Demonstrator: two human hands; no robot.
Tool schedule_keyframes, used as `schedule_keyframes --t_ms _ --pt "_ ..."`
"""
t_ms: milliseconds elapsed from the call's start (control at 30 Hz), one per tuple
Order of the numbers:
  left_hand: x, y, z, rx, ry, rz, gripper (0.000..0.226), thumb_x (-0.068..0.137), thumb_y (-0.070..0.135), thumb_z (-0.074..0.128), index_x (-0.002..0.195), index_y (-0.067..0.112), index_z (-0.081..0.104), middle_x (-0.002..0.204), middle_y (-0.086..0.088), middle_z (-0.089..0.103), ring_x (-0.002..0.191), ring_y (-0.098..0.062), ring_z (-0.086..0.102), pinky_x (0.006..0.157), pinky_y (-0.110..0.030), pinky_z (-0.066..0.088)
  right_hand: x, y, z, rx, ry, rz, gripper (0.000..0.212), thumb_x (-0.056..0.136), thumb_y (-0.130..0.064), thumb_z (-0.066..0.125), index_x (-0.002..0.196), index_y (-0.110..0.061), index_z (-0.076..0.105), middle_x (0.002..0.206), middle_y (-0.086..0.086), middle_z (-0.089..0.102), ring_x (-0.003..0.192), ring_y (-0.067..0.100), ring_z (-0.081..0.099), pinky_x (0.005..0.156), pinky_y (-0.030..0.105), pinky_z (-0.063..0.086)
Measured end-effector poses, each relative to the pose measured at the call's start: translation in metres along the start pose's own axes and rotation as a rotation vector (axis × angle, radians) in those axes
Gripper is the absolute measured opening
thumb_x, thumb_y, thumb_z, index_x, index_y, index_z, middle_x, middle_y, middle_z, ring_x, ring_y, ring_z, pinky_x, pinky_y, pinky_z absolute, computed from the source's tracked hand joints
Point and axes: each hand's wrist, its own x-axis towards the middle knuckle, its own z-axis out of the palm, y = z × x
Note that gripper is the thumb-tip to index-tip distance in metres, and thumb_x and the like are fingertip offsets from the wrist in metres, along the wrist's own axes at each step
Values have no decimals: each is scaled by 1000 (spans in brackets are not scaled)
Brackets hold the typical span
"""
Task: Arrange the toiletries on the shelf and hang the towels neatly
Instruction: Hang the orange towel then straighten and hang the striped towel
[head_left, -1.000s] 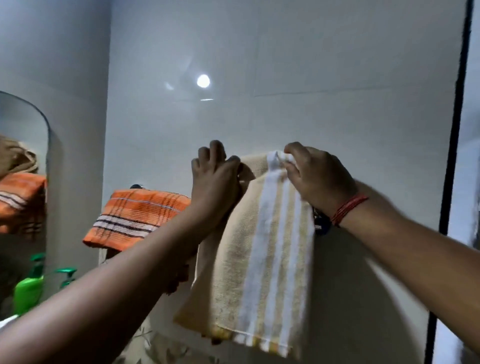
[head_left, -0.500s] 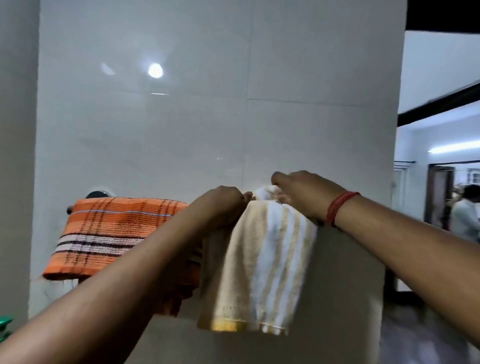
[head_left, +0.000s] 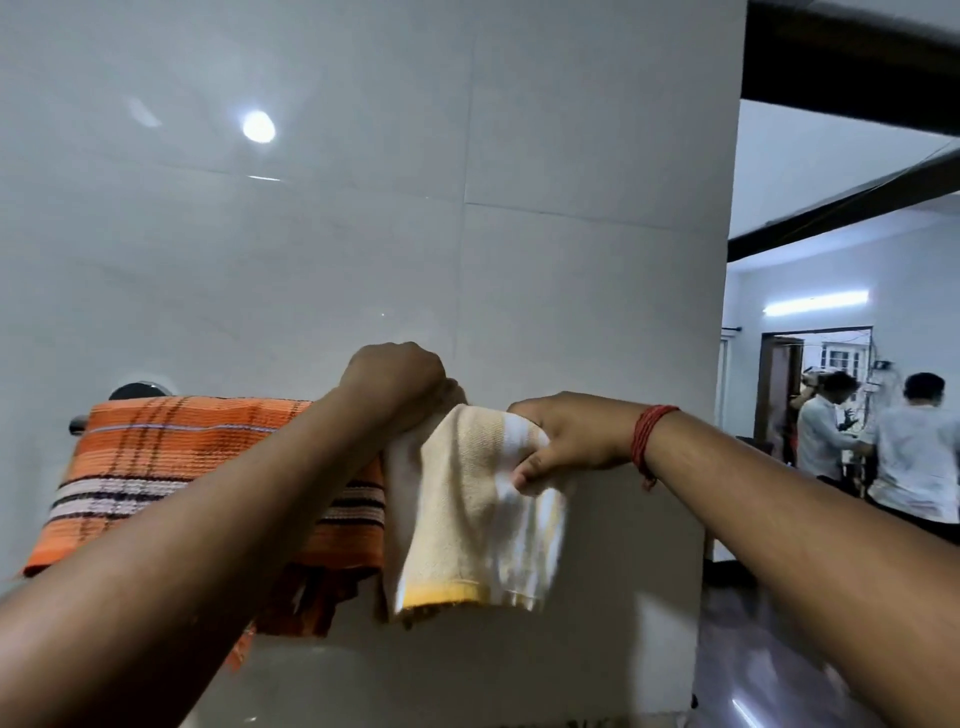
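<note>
A cream towel with white and yellow stripes (head_left: 470, 519) hangs over the towel rail on the white tiled wall. My left hand (head_left: 397, 382) grips its top left corner at the rail. My right hand (head_left: 566, 441) pinches its top right part, thumb pressed on the front of the cloth. An orange checked towel (head_left: 156, 457) hangs on the same rail to the left, touching the cream one. The rail's dark round mount (head_left: 136, 391) shows above the orange towel; the rail itself is mostly hidden.
The tiled wall (head_left: 363, 234) ends at a corner on the right. Beyond it an open room holds two people in white shirts (head_left: 909, 457) and a lit tube lamp (head_left: 815, 302). A dark beam (head_left: 852, 47) runs overhead.
The view swung right, so the mirror and green bottles left the frame. My right hand moved down onto the towel's front, bunching it. The towel hangs shorter and more crumpled.
</note>
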Motion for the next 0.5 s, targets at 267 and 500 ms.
schedule_keyframes --t_ms 267,500 --pt "-29 27 -8 -239 195 56 51 102 56 27 80 18 54 95 -14 66 94 -37 63 71 -36 43 7 -4 -2 15 -29 1 28 74 -48 80 92 -31 68 90 -13 72 82 6 68 75 26 52" --pt "-44 23 16 -316 75 70 77 87 78 2 114 36 60 115 -2 71 106 -29 65 85 -39 49 9 -22 -8 -124 -24 2 51 87 -63 60 117 -21 61 113 -4 68 104 16 62 80 28 46"
